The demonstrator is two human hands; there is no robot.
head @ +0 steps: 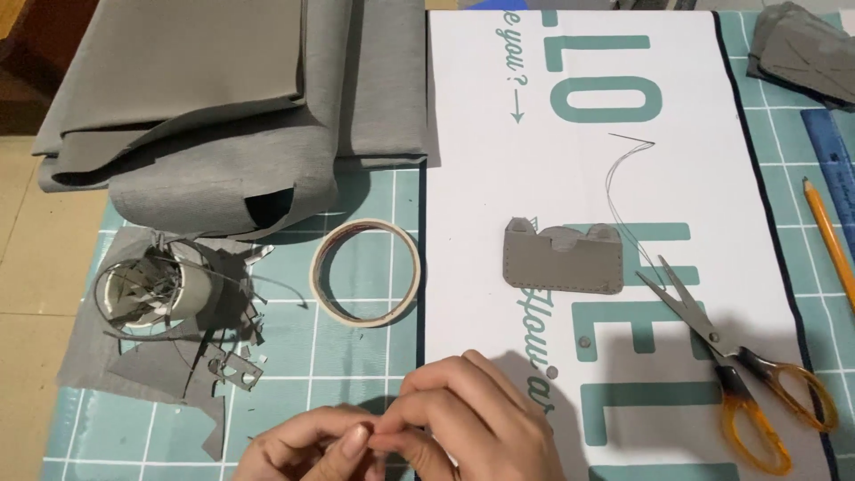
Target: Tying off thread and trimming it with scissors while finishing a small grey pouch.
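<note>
My left hand (307, 450) and my right hand (472, 423) meet at the bottom edge, fingertips pinched together on something too small to make out. Beyond them a small grey stitched leather card holder (561, 263) lies on a white printed sheet (579, 169). A dark thread (623, 178) trails from the holder up across the sheet. Orange-handled scissors (730, 356) lie open to the right of the holder.
A roll of masking tape (365, 272) lies on the teal cutting mat (356, 356). Grey scraps surround a tape roll (156, 289) at left. Folded grey material (223, 98) fills the top left. A pencil (830, 240), a blue ruler (833, 156) and grey pieces (802, 49) sit at right.
</note>
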